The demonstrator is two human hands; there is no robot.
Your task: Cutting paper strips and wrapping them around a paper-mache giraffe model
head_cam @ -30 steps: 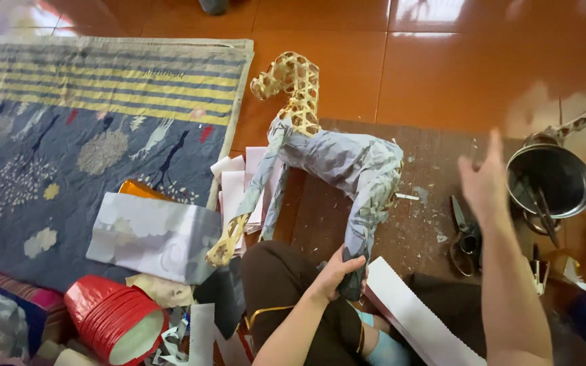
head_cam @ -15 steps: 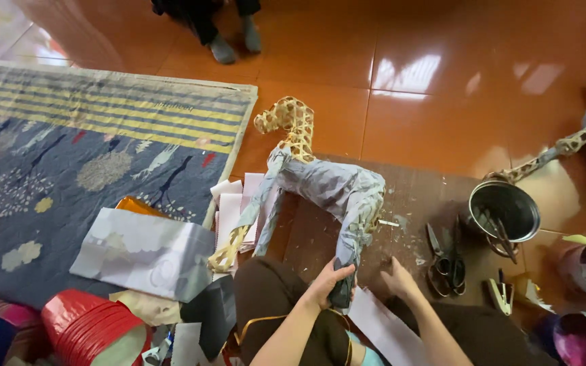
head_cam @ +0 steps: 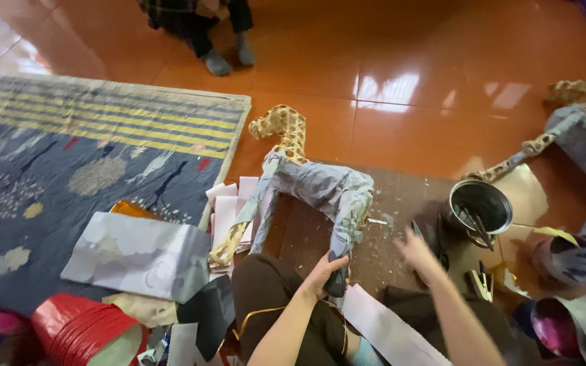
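A paper giraffe (head_cam: pixel 306 186) stands on a brown board (head_cam: pixel 401 203) on the orange tile floor, just right of a blue patterned rug (head_cam: pixel 69 163). Its neck and head carry a yellow spotted skin, one front leg too, while the body and the other legs are wrapped in wrinkled grey-blue paper that looks only partly smoothed down.

The left hand (head_cam: pixel 323 271) is clenched around the foot of the rear leg, holding the model upright. The right hand (head_cam: pixel 418 247) is blurred, its fingers spread and holding nothing, reaching over the board toward a pair of dark scissors (head_cam: pixel 435 244) lying near a metal pot (head_cam: pixel 481 207) with tools in it.

By the look of it, the step in hand is covering the body with paper: the figure is steadied while the free hand goes for a tool or a fresh piece. The next move seems to call for keeping the leg pinned so the light figure does not tip, and for a firm pick-up from the cluttered board.

White paper strips (head_cam: pixel 228 210) lie under the front legs, and a long white strip (head_cam: pixel 388 332) lies across the person's lap. A grey sheet (head_cam: pixel 137 254) rests on the rug edge, beside a red roll (head_cam: pixel 76 332). A second giraffe (head_cam: pixel 578 129) stands at the far right, and another person's feet (head_cam: pixel 225 57) show at the top.
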